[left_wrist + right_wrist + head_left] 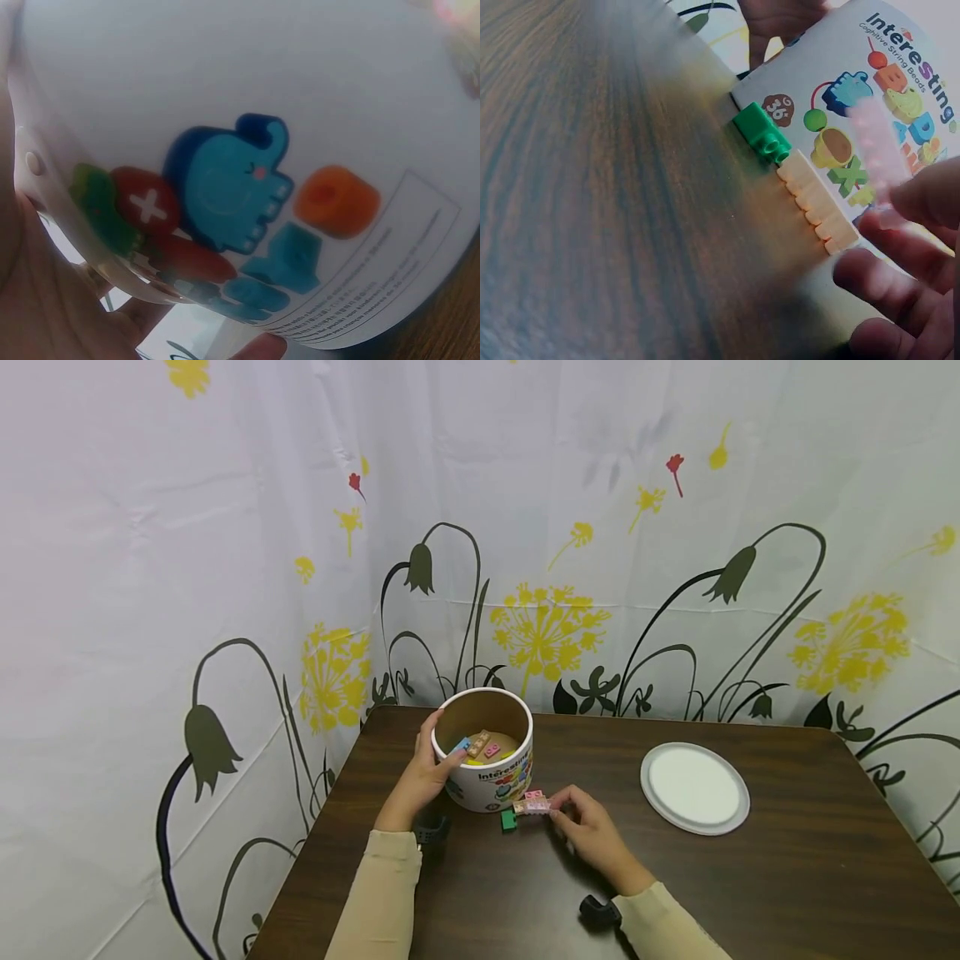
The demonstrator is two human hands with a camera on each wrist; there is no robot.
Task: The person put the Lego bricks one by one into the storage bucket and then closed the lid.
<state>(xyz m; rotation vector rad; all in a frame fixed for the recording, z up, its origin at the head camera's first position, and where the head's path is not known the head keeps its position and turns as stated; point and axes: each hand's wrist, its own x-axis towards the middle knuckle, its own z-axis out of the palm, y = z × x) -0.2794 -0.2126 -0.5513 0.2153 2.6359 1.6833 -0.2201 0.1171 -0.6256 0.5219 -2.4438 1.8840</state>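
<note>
Tub [829, 112]: "Interesting", "String Beads"; right hand [590, 833] pinches pink brick [877, 146].

Left of the grip, the right hand [588, 837] was hemmed by a green brick [509, 821] and tub [480, 789]; rightward, room was left.

On my head feed I see a cream left sleeve [380, 893] toward seven o'clock, a cream right sleeve [669, 925] toward five, plus a dark left wrist unit [432, 829] and rounded black right wrist unit [598, 912].
</note>
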